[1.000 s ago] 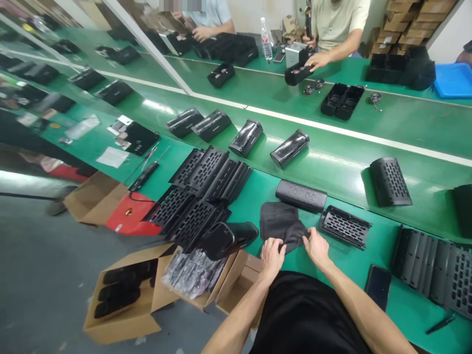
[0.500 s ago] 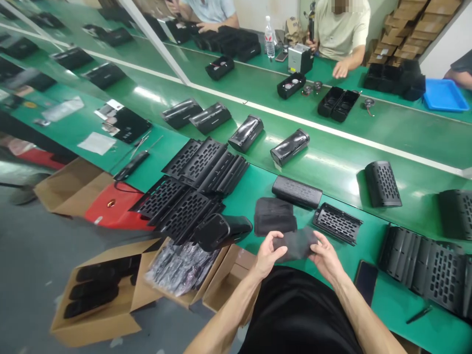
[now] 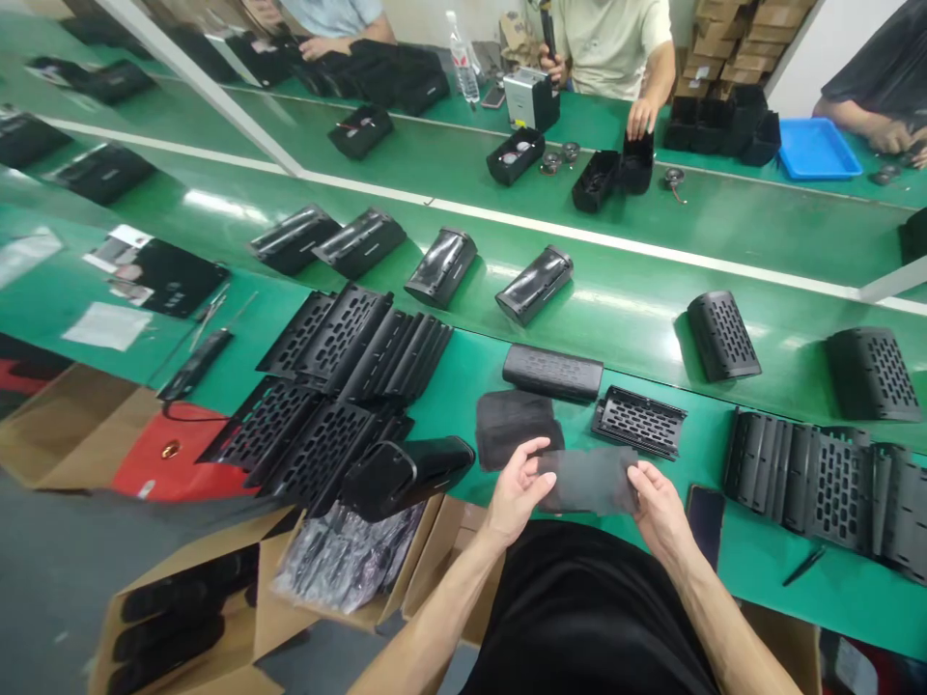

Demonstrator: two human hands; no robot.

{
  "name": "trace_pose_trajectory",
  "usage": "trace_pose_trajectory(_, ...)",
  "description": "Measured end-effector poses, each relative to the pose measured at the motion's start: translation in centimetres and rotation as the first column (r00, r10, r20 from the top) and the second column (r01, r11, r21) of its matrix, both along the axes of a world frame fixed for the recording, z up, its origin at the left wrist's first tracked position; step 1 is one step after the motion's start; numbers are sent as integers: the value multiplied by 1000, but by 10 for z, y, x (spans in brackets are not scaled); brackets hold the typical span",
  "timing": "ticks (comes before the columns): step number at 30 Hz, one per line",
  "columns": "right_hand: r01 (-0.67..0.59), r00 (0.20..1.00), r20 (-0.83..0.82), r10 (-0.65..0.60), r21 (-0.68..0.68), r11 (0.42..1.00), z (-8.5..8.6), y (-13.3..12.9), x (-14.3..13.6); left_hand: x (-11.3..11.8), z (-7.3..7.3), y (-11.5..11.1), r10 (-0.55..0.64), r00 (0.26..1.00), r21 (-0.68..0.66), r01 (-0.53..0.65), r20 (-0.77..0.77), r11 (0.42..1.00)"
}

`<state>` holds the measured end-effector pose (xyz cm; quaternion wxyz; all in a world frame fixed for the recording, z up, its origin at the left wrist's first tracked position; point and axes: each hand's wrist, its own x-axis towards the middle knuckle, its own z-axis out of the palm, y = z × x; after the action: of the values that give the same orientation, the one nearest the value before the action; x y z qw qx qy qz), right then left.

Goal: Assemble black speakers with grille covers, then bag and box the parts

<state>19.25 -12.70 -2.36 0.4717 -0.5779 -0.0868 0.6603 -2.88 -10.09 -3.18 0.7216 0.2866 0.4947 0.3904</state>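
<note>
Stretched between my two hands is a thin, dark, see-through piece of mesh cloth (image 3: 590, 481). My left hand (image 3: 518, 492) pinches its left end between thumb and fingers. At the opposite end my right hand (image 3: 658, 502) grips the edge the same way. Just beyond the left hand lies a stack of black mesh cloth (image 3: 516, 427) on the green bench. A slotted black grille shell (image 3: 641, 422), hollow side up, rests past the right hand. Behind the stack sits a closed black grille cover (image 3: 552, 371).
Slotted black panels (image 3: 325, 386) are piled at left, beside a glossy black housing (image 3: 409, 475). More panels (image 3: 826, 487), a phone (image 3: 705, 526) and a pen (image 3: 803, 566) lie right. Housings (image 3: 536, 284) stand on the conveyor. Co-workers sit opposite; one hand (image 3: 641, 118) touches a black case.
My hands have drawn slightly apart, and the mesh cloth is spread flatter. The view has swung right. A co-worker's hand opposite has moved onto a black case and tilted it up.
</note>
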Motion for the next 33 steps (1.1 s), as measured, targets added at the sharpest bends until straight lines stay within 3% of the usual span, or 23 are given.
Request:
trace_pose_trajectory(5, 23, 1000, 8, -23, -6, 1000, 0, -2, 9, 5, -3, 5, -41, 998, -7, 41, -46, 999)
trace_pose_trajectory(8, 25, 986, 166, -25, 3, 1000, 0, -1, 18, 11, -4, 10, -34, 994, 24, 37, -106, 999)
trace_pose_trajectory(12, -31, 930, 367, 11, 49, 998, 5, 1, 33, 19, -2, 17, -16, 971, 164, 57, -240, 985)
trace_pose_trajectory(18, -84, 885, 465, 19, 121, 989, 10, -1, 46, 24, 12, 28, -39, 891, 339, 213, -453, 916)
trace_pose_trajectory(21, -209, 782, 623, -6, 272, 939, 10, -9, 51, 20, 20, 31, 59, 852, 544, 277, -520, 792)
trace_pose_trajectory(24, -351, 617, 774, -141, 432, 831, 12, -20, 54, 13, 31, 28, 182, 831, 775, 379, -525, 505)
trace_pose_trajectory(26, -379, 564, 794, -226, 492, 784, 15, -27, 53, 8, 40, 23, 235, 818, 833, 435, -524, 342)
trace_pose_trajectory(28, -349, 556, 785, -274, 520, 780, 20, -32, 50, 6, 49, 17, 275, 795, 835, 468, -541, 290)
trace_pose_trajectory(33, -242, 584, 746, -321, 538, 808, 29, -35, 42, 8, 60, 11, 333, 771, 836, 455, -543, 308)
